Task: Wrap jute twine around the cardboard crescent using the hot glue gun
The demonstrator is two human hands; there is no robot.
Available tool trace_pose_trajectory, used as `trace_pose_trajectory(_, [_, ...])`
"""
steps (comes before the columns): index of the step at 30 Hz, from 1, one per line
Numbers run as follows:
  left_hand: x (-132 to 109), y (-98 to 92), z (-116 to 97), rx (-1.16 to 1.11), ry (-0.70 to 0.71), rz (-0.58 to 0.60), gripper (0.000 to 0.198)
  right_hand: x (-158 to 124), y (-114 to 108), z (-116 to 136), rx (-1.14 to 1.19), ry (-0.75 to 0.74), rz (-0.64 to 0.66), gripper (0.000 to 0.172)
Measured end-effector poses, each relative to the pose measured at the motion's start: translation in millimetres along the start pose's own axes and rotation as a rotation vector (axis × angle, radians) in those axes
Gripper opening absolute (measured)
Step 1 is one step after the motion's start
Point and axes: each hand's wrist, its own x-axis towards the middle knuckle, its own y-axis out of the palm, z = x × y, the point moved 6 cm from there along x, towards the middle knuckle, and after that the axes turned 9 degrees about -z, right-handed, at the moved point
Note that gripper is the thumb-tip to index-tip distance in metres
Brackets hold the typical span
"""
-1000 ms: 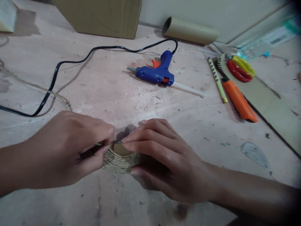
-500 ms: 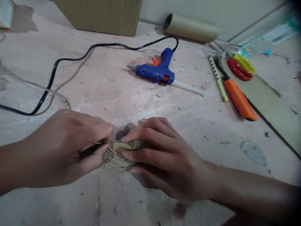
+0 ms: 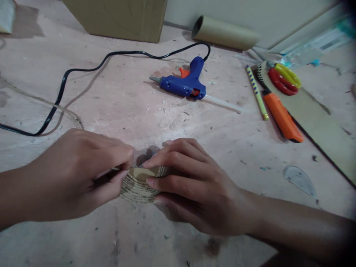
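Note:
Between my hands is a small round cardboard piece with twine wound in rows around its side; its tan inner face shows on top. My left hand pinches at the piece's left rim, thumb and forefinger pressed together on what looks like the twine; the fingertips partly hide it. My right hand grips the right side, with fingers over the rim and the thumb low against the wound twine. A loose length of twine runs from the left edge of the view toward my left hand.
A blue glue gun with a black cord lies beyond my hands. At right are an orange cutter, a yellow pencil and red-and-yellow-handled scissors. A cardboard tube and a cardboard piece stand at the back.
Almost nothing differs. My right forefinger has shifted very slightly on the rim, and the view has drifted a little; both hands keep their hold.

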Motion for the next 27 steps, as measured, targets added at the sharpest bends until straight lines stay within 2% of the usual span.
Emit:
trace_pose_trajectory(3, [0.1,0.4,-1.0,0.008,0.023,0.001,0.021,-0.2,-0.9,-0.2,0.001,0.008,-0.003,0.022])
trace_pose_trajectory(7, [1.1,0.4,-0.7,0.003,0.032,-0.025,0.022,-1.4,-1.1,0.2,-0.019,-0.006,0.005,0.014])
trace_pose_trajectory(11, [0.8,0.2,-1.5,0.001,0.034,-0.027,0.022,-1.3,0.0,-0.7,-0.004,-0.007,-0.001,0.025])
trace_pose_trajectory(15, [0.5,-1.2,-3.3,0.003,0.034,-0.040,0.023,-1.6,1.0,0.0,0.005,-0.018,0.003,0.020])
trace_pose_trajectory(18, [1.8,-1.1,-4.8,0.014,0.044,-0.037,0.024,-2.6,1.5,-0.1,0.006,-0.015,0.011,0.028])
trace_pose_trajectory(22, [4.7,-1.9,-5.7,0.013,0.053,-0.044,0.026,-3.1,1.7,-0.6,-0.005,-0.020,0.022,0.025])
trace_pose_trajectory(27, [3.9,-1.4,-4.7,0.010,0.044,-0.032,0.026,-3.8,4.4,0.8,-0.064,-0.035,0.079,0.038])
